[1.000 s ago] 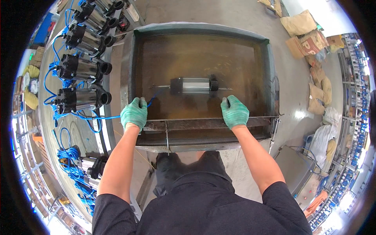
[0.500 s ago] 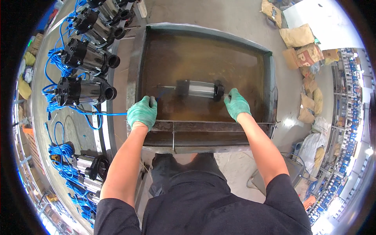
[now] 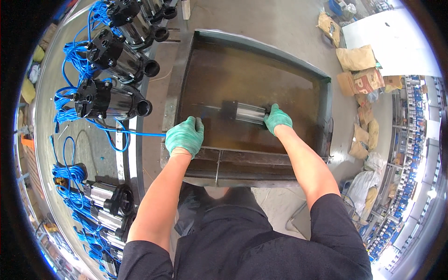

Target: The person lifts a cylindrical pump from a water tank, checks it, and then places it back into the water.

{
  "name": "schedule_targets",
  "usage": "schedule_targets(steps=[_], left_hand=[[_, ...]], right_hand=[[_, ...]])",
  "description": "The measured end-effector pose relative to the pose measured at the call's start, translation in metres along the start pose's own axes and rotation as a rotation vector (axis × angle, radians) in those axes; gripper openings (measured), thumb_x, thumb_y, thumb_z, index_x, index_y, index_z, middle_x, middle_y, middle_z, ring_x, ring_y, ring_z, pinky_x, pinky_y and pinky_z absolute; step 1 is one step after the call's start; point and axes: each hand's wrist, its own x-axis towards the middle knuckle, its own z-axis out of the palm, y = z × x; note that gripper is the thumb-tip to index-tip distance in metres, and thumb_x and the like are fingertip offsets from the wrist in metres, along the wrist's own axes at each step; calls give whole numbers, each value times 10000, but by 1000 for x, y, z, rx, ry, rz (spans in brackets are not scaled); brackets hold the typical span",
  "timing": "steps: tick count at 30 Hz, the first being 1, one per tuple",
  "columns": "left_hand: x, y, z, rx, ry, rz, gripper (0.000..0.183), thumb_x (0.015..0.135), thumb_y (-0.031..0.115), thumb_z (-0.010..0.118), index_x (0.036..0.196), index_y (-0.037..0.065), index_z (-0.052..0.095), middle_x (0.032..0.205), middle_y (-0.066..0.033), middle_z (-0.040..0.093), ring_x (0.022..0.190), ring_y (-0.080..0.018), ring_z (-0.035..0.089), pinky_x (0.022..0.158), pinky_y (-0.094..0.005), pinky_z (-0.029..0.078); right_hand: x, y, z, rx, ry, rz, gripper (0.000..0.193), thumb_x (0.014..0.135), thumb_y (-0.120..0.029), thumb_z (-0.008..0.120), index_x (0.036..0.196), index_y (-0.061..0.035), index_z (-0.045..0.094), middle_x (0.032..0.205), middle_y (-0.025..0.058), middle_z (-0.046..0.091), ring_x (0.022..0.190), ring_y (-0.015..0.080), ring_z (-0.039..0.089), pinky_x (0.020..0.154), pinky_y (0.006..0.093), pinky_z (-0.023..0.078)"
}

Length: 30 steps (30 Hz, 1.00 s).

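In the water of a metal tank [image 3: 184, 93] lies a submersible pump [image 3: 250, 113] with a silver cylinder and a dark left end. My right hand [image 3: 278, 117], in a green glove, is closed at the pump's right end and hides its black fitting. Over the tank's near left corner, my gloved left hand [image 3: 185, 137] is closed around a blue cable [image 3: 147, 134]. That cable comes in from the bench on the left. Murky brown water blurs the pump's left end and the cable beside it.
Several black and steel pumps [image 3: 112, 100] with coiled blue cables stand along the left bench [image 3: 100, 161]. More silver pumps [image 3: 105, 196] lie nearer to me. A bar [image 3: 252, 156] crosses the tank's near side. Brown sacks [image 3: 357, 58] and boxes lie on the floor at right.
My right hand has moved from beside the pump's right end onto it. The left hand stays closed on the cable. The whole view has shifted and turned slightly.
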Motion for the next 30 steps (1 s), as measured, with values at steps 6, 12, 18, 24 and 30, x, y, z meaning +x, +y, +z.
schedule_targets(steps=[6, 12, 18, 24, 30], left_hand=[[-1, -1, -5, 1, -63, -23, 391, 1081, 431, 458, 960, 122, 665, 838, -211, 734, 812, -457, 706, 756, -571, 562], [-3, -4, -8, -197, 18, -52, 448, 1086, 460, 450, 1085, 97, 712, 936, -245, 738, 897, -467, 702, 811, -568, 552], [18, -83, -1, -1261, 286, -87, 414, 1081, 349, 559, 849, 31, 689, 720, -77, 680, 620, -238, 628, 591, -392, 480], [-43, -100, -144, -1415, 318, -150, 420, 1058, 357, 631, 702, 135, 597, 617, 46, 489, 527, -80, 436, 476, -274, 348], [-122, -140, -186, -1182, 356, -87, 460, 1040, 423, 651, 735, 80, 619, 628, 37, 487, 542, -77, 412, 512, -267, 307]], right_hand=[[6, -9, 7, 9, 37, 89, 499, 982, -194, 583, 1448, -24, 540, 1389, 237, 657, 1266, 398, 654, 1053, 488, 536], [-4, -5, -9, -44, 91, 88, 534, 967, -162, 592, 1479, -38, 510, 1431, 230, 629, 1297, 404, 632, 1061, 499, 535], [-94, 11, -89, -241, 155, -264, 476, 919, -192, 606, 1386, -99, 596, 1422, 176, 640, 1307, 364, 618, 1081, 473, 511], [-189, 66, -132, 49, 237, -362, 200, 879, -188, 615, 1014, -98, 733, 1053, 192, 739, 1017, 419, 690, 888, 481, 545], [-244, 74, -109, 254, 209, -444, 177, 891, -169, 604, 985, -89, 731, 1011, 197, 736, 957, 418, 692, 866, 477, 553]])
